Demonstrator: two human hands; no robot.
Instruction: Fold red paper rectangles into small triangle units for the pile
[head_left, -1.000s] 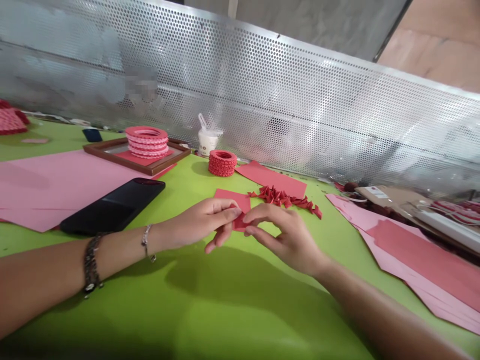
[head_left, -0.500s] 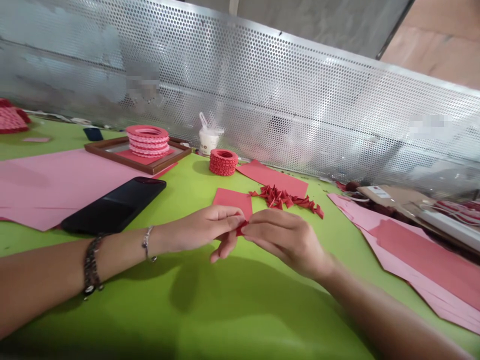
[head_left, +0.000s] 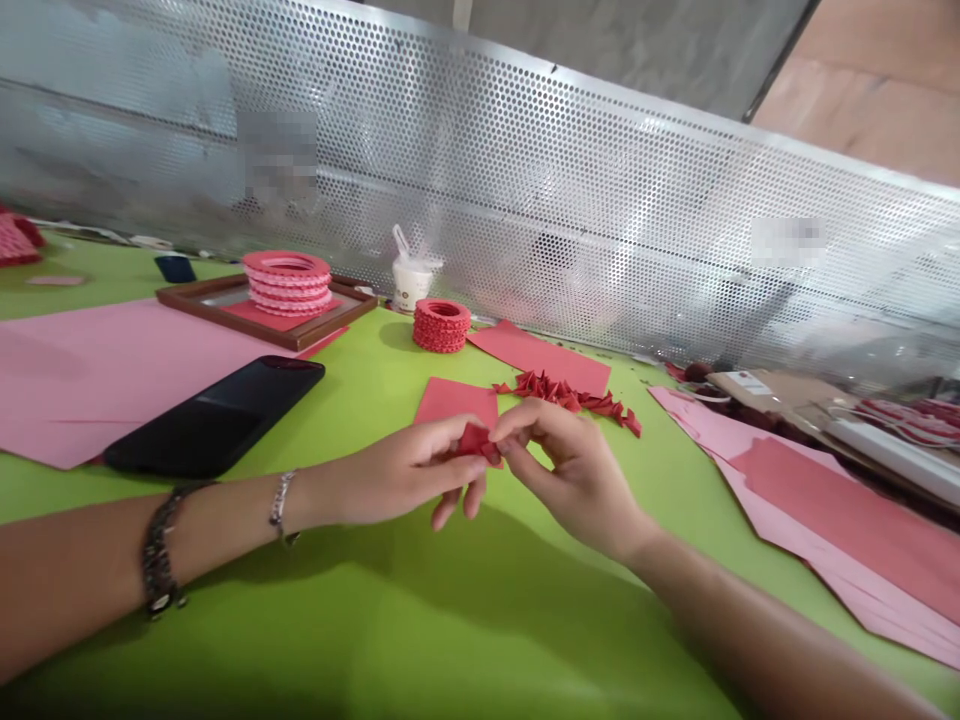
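Note:
A small folded red paper piece (head_left: 477,440) is held between the thumb and fingers of my left hand (head_left: 420,465). From the right, my right hand (head_left: 566,465) pinches the same piece at its right end with thumb and forefinger. Just behind my hands lies a flat red paper sheet (head_left: 450,398) on the green table (head_left: 450,620). A loose row of folded red pieces (head_left: 555,390) spreads to the right of that sheet. Farther back, a red ring stack (head_left: 442,328) stands beside another red sheet (head_left: 540,358).
At left are a black phone (head_left: 217,415), pink sheets (head_left: 97,370) and a wooden frame (head_left: 289,340) bearing pink rings (head_left: 287,285). A white cup (head_left: 412,283) stands by the perforated metal panel (head_left: 480,180). More pink and red sheets (head_left: 847,520) lie at right.
The fingers of my right hand have spread and shifted, and more of the folded red piece shows between my hands. The view has shifted slightly, moving the table items a little left.

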